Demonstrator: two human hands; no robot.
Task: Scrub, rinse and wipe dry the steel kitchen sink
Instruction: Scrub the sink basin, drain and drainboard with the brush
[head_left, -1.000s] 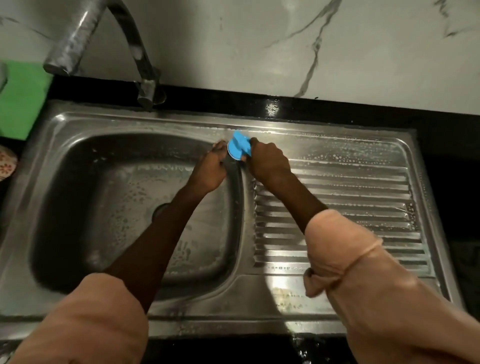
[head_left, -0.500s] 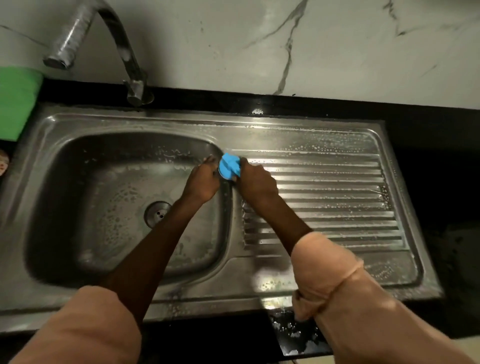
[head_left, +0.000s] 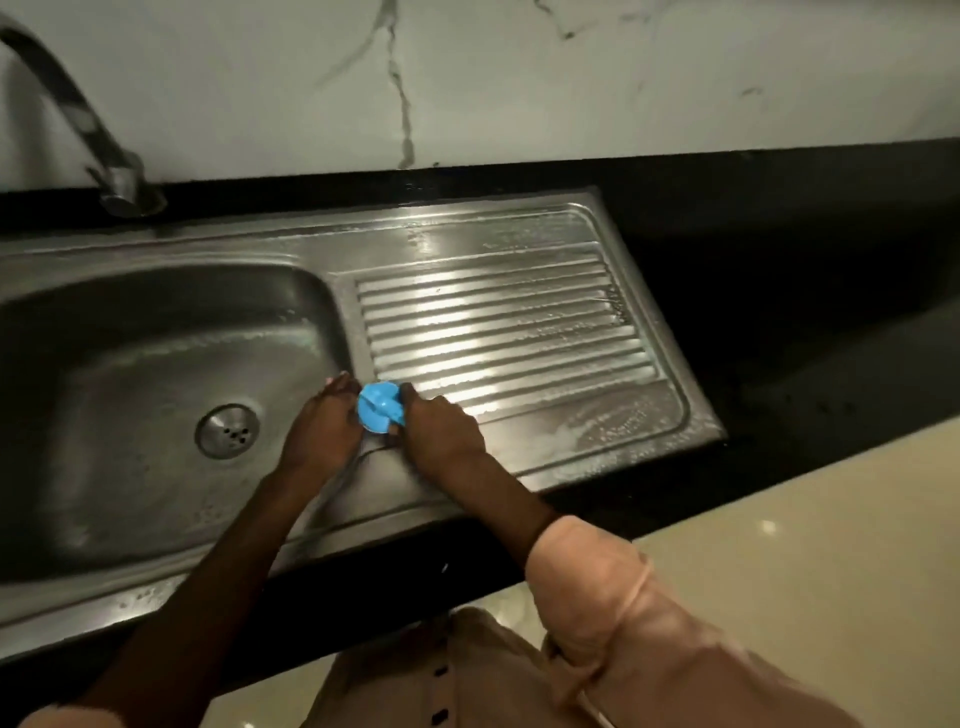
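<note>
A: From the head view, where is the work happening?

B: On the steel sink (head_left: 332, 530), at the strip between the basin and the ribbed drainboard (head_left: 509, 332), close to the sink's front edge. A small blue scrubber (head_left: 381, 411) sits on that strip with both hands around it.

A: How do the hands hold it?

B: The left hand (head_left: 324, 428) lies against the scrubber's basin side, fingers curled toward it. The right hand (head_left: 441, 434) closes on it from the drainboard side, fingertips touching the blue handle. Both appear to grip it, though the undersides of the fingers are hidden.

A: And how far along is the job?

B: I judge it to be in the scrubbing stage. Soapy foam lies at the drainboard's front right corner, streaks and droplets film the ribs, and suds cling to the basin walls around the drain (head_left: 227, 431). So much of the surface looks lathered.

A: What is left?

B: Rinsing and wiping dry, as far as I can see. No water runs from the tap (head_left: 78, 124) at the sink's back left, and no drying cloth is in view. The black countertop (head_left: 779, 270) around the sink looks wet in places, too dim to tell more.
</note>
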